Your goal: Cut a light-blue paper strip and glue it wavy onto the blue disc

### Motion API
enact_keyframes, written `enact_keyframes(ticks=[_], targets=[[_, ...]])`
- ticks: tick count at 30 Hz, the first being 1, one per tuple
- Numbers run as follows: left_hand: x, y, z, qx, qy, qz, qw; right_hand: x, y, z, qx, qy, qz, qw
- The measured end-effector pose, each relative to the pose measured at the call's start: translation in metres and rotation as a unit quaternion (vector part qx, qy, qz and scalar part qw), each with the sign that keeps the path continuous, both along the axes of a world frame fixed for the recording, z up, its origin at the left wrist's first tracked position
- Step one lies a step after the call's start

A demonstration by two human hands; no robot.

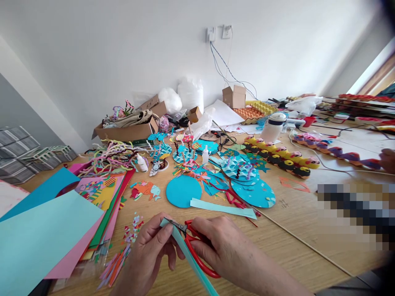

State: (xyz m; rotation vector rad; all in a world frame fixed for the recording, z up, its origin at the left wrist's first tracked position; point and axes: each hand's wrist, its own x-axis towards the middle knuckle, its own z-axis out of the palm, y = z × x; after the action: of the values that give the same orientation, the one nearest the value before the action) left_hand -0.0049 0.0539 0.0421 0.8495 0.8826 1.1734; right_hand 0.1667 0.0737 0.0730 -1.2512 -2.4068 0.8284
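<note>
Near the front of the table, my left hand pinches one end of a light turquoise paper strip, which hangs down towards me. My right hand grips a pair of scissors by its red handles. The dark blades lie at the strip's upper end, close to my left thumb; how far they are parted is hard to see. Just beyond my hands, another light turquoise strip lies across the edge of a round blue disc.
Coloured paper sheets are stacked at the left, with paper scraps beside them. White glue bottles, pipe cleaners and decorated blue discs lie farther back. A thin stick runs along the right. Painted egg-carton strips stand behind it.
</note>
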Motion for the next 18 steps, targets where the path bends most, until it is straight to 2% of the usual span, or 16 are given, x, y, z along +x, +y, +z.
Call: enact_keyframes(ticks=[6, 18], targets=[[-0.0012, 0.0001, -0.0009, -0.003, 0.003, 0.005, 1.0, -0.0005, 0.0019, -0.0023, -0.024, 0.009, -0.004, 1.0], [-0.0028, -0.0002, -0.0009, -0.011, 0.033, 0.006, 0.999, -0.0014, 0.0033, 0.0014, -0.015, 0.022, 0.022, 0.999]])
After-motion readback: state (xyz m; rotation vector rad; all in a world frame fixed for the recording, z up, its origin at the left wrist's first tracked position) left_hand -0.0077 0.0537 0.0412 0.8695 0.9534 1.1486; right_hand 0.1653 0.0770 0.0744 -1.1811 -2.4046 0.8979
